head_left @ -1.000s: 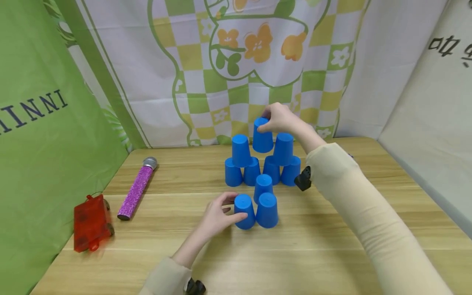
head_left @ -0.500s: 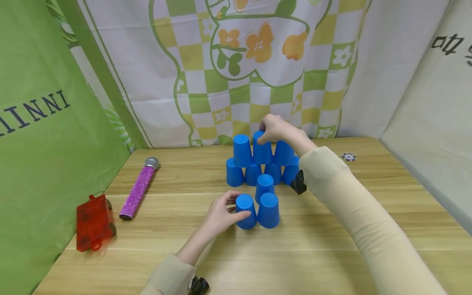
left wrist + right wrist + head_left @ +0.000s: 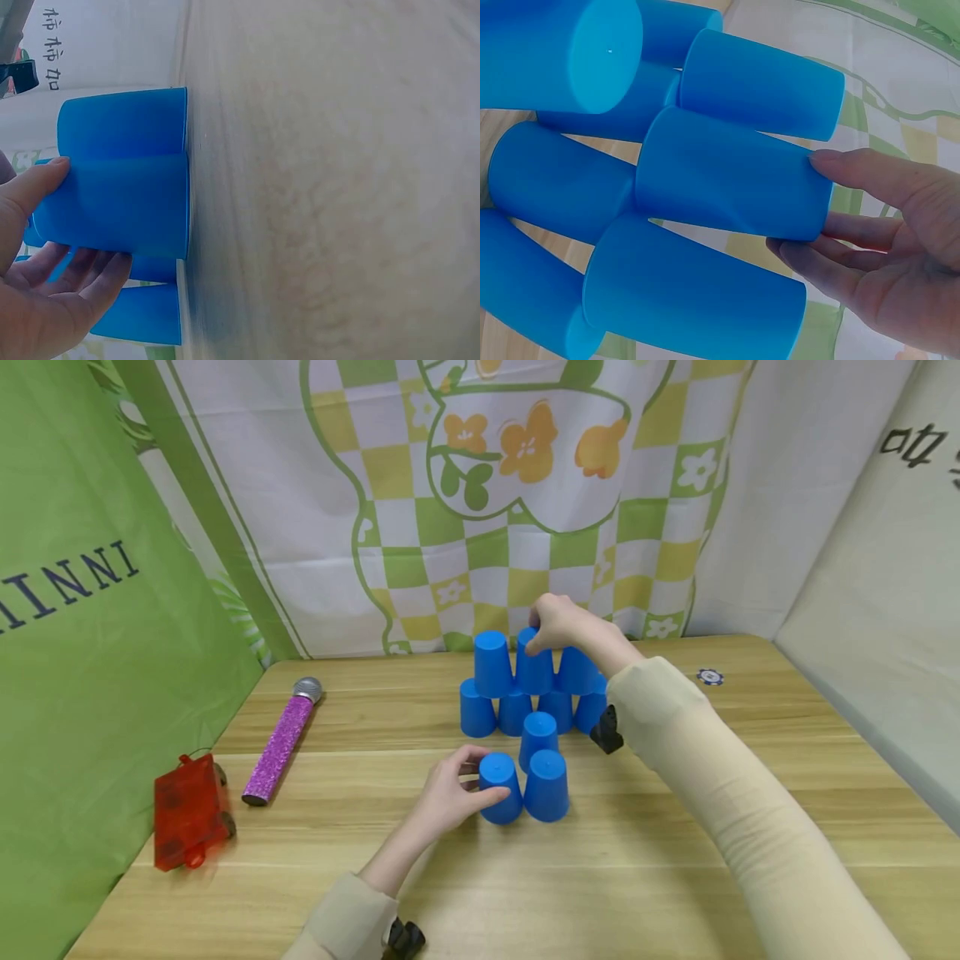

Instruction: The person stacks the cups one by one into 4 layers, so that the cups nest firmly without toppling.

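Note:
My right hand (image 3: 564,623) pinches the top of an upside-down blue cup (image 3: 535,673) in the middle of the second row at the back. In the right wrist view, thumb and fingers hold this middle cup (image 3: 731,176) near its closed end, between two neighbouring cups. Under that row stand several more blue cups (image 3: 477,710), partly hidden by my right arm. Nearer to me, my left hand (image 3: 447,793) holds the front left cup (image 3: 498,797), thumb on the near side, fingers on the far side. Beside it is another cup (image 3: 547,789), with one more (image 3: 538,739) just behind.
A purple glitter microphone (image 3: 281,747) lies on the left of the wooden table (image 3: 630,877). Left of it is a red translucent toy car (image 3: 191,814). A small round chip (image 3: 709,677) lies at the back right. A patterned curtain (image 3: 465,552) hangs behind the table.
My right hand has lowered its cup from above into the gap between the two second-row cups, and has stayed there since. My left hand keeps its place on the front left cup.

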`<state>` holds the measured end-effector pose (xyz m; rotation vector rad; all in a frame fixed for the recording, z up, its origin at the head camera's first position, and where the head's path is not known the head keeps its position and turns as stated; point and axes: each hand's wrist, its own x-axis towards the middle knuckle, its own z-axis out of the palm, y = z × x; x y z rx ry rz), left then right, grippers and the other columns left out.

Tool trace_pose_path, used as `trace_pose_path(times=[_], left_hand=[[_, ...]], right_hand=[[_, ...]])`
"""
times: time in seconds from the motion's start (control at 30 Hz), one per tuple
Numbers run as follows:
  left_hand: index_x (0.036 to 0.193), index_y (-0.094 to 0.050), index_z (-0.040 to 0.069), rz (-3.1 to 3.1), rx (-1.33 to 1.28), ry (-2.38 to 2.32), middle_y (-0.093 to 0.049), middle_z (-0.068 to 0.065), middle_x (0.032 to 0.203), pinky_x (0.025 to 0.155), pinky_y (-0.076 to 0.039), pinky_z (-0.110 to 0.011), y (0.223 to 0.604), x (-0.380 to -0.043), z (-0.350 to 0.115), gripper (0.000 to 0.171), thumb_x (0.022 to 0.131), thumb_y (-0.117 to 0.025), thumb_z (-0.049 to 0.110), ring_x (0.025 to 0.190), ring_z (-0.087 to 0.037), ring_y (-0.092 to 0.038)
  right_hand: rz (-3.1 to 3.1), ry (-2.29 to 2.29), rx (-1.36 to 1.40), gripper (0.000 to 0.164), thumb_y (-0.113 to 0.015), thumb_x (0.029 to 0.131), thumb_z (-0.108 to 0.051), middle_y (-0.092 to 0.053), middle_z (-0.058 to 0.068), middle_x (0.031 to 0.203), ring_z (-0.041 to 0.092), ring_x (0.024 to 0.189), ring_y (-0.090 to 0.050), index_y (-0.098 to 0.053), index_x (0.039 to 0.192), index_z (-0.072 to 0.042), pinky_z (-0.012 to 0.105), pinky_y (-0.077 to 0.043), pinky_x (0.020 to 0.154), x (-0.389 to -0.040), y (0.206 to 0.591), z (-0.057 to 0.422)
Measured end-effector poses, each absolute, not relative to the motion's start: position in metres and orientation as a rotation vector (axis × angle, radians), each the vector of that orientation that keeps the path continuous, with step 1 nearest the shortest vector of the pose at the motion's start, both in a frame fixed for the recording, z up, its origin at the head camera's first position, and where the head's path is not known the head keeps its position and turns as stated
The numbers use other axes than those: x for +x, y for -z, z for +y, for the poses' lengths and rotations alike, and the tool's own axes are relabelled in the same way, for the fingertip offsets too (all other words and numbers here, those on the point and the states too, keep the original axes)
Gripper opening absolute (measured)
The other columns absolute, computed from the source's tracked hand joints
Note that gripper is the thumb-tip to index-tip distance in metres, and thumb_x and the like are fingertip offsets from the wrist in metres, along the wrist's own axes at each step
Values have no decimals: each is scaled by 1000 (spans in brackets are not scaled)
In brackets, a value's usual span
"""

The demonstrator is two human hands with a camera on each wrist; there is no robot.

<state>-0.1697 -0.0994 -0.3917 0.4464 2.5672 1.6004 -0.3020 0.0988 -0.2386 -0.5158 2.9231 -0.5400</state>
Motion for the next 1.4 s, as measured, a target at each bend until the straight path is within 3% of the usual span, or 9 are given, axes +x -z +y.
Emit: trace_pose_path(times=[0.17, 0.27, 0.4, 0.63, 0.97, 1.4], left_hand=[[121, -54, 5, 2560, 457, -1593, -61, -15, 118, 90, -53, -44, 391, -169, -100, 49, 79, -76, 20, 110, -32, -60], [121, -55, 6, 2556, 451, -1595, -61, -15, 118, 90, -53, -45, 391, -169, -100, 49, 79, -76, 20, 110, -32, -59], [120, -55, 6, 2556, 458, -1599, -61, -15, 118, 90, -53, -45, 391, -168, -101, 48, 79, -76, 21, 110, -33, -59], [119, -56, 6, 2555, 462, -1604, -61, -15, 117, 89, -54, -44, 392, -169, -100, 48, 79, -76, 22, 110, -33, -60], [118, -57, 8, 2562, 472, -1609, -62, -13, 116, 88, -54, -45, 391, -169, -103, 46, 79, -77, 22, 108, -33, -61], [118, -58, 13, 2636, 405, -1660, -62, -8, 116, 89, -54, -43, 353, -173, -125, 45, 79, -76, 25, 108, -28, -61]], right_hand=[[2917, 538, -501, 37, -69, 83, -15, -62, 21, 110, 28, 91, -54, -60, 112, 5, 42, -50, 82, -302, 239, 100], [2908, 559, -495, 46, -70, 83, -17, -60, 23, 119, 32, 103, -57, -57, 121, 5, 44, -50, 89, -301, 239, 102], [2911, 607, -511, 59, -70, 83, -19, -52, 25, 131, 38, 121, -50, -48, 131, 6, 48, -46, 99, -300, 237, 105], [2962, 863, -633, 68, -67, 86, -23, -42, 24, 142, 38, 131, -40, -37, 140, 4, 50, -37, 107, -289, 235, 120], [2838, 1568, -722, 62, -66, 88, -22, -42, 17, 144, 30, 136, -37, -38, 140, -2, 40, -31, 114, -254, 249, 147], [2691, 1581, -655, 59, -63, 90, -23, -43, 19, 142, 34, 135, -38, -39, 138, 0, 46, -32, 112, -221, 296, 180]])
